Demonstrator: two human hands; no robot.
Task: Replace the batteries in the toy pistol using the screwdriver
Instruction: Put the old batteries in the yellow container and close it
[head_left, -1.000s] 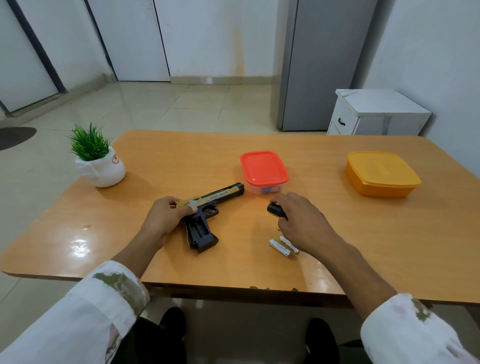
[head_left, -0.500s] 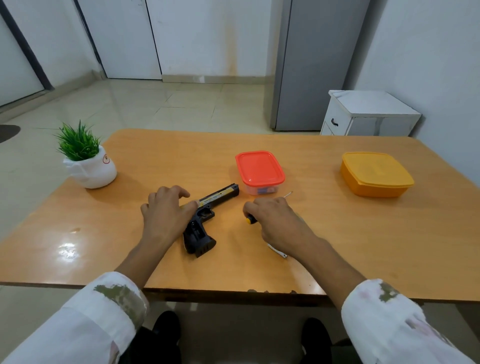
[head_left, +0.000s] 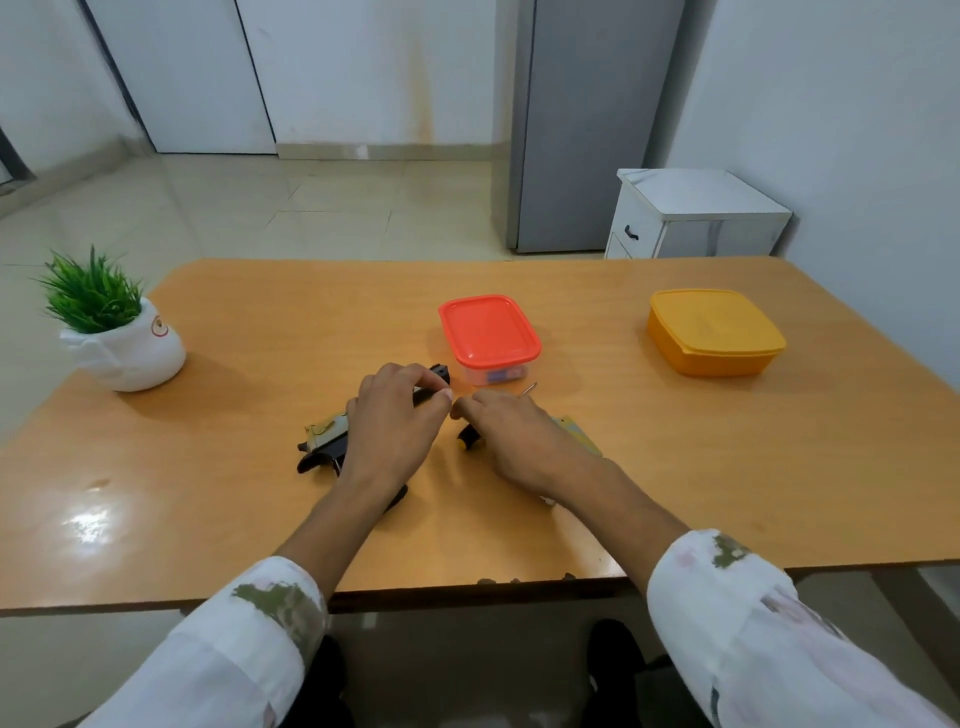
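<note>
Nearest, white sleeves (head_left: 244, 623) reach over the front edge of the desk (head_left: 675, 467). Just beyond, the left grip (head_left: 395, 421) is clamped over the toy pistol (head_left: 324, 439), fingers curled across the barrel, so only the rear end, the muzzle and a bit of the handle show. The pistol lies flat on the desk in front of the person. Beside it, fingertips nearly meeting, the right grip (head_left: 519, 436) is closed over the screwdriver (head_left: 467, 441), whose dark handle end pokes out below the fingers and whose thin tip shows behind the knuckles. A pale sliver by the right wrist may be a battery, but it is too hidden to tell. Further back stand a red-lidded box (head_left: 488, 330), a yellow box (head_left: 714, 332) and a potted plant (head_left: 119, 332). The job looks barely begun, with no cover seen open. The likely trouble is the tip slipping off a small screw if the pistol rocks under a loose hold, or a freed screw or battery rolling off the smooth desk.
</note>
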